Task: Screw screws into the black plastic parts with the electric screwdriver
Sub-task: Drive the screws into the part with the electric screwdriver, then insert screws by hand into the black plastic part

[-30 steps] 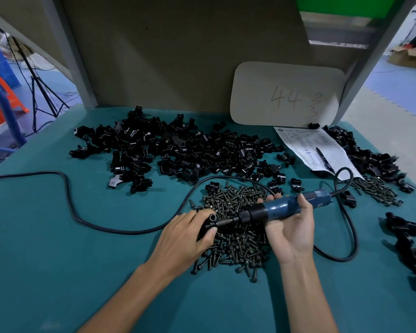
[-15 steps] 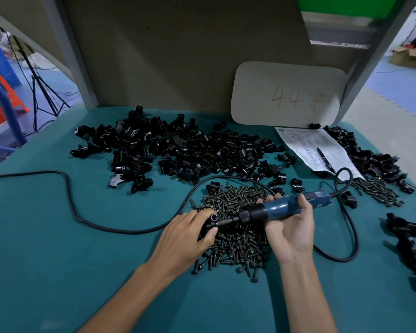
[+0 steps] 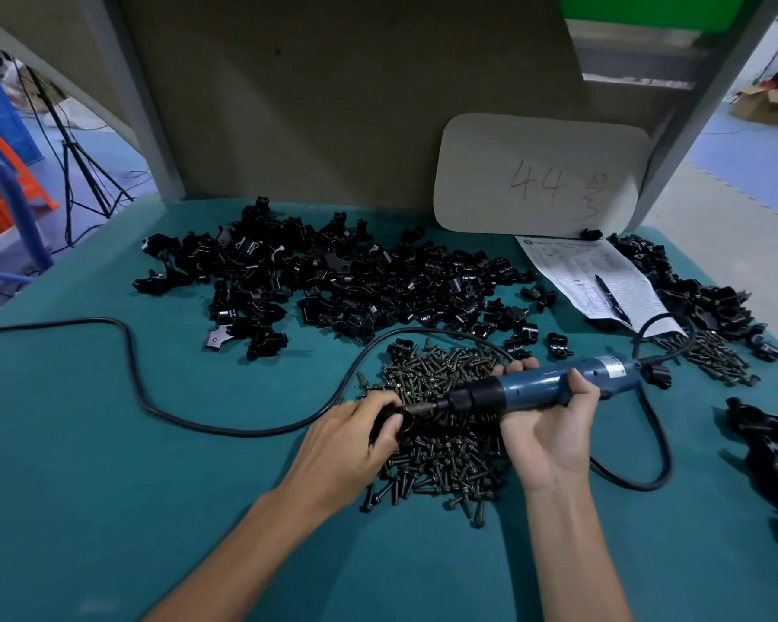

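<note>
screwdriver bit set against a held part at the screw pile

a black plastic part (image 3: 385, 422) is gripped in the curled fingers of the left hand (image 3: 347, 437), at the left edge of the screw pile (image 3: 441, 460). the electric screwdriver (image 3: 544, 386) is held nearly level across the pile, with the fingers and thumb of the right hand (image 3: 544, 437) curled round its blue barrel. its bit is pointed left and meets the held part. the black power cord (image 3: 153, 397) is looped to the left of the pile. a large heap of black plastic parts (image 3: 355, 280) is spread behind the pile. to the pile's right and further back, a printed sheet (image 3: 589, 271) is laid with a pen (image 3: 609, 294) on it, and a smaller scatter of screws (image 3: 715, 356) is seen beside it. everything is set on a teal table (image 3: 109, 487).
</note>
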`<action>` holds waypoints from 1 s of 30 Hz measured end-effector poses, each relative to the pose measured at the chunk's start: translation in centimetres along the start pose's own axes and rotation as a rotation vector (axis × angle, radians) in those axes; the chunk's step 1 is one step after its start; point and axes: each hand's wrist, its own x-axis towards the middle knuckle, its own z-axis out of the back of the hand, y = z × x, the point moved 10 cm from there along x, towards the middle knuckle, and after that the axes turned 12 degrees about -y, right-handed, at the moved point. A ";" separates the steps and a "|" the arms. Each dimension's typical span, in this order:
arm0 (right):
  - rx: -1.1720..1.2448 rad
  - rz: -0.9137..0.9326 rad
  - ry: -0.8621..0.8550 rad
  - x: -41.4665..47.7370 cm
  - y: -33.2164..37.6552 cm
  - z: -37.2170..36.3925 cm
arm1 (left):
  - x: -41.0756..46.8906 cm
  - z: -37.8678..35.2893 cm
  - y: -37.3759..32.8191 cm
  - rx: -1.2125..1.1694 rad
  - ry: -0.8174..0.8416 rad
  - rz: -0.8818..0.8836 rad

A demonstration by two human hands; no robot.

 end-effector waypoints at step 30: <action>-2.117 0.614 -0.188 -3.4 9.1 2.5 | -0.1 3.0 -0.3 -1.359 0.071 0.751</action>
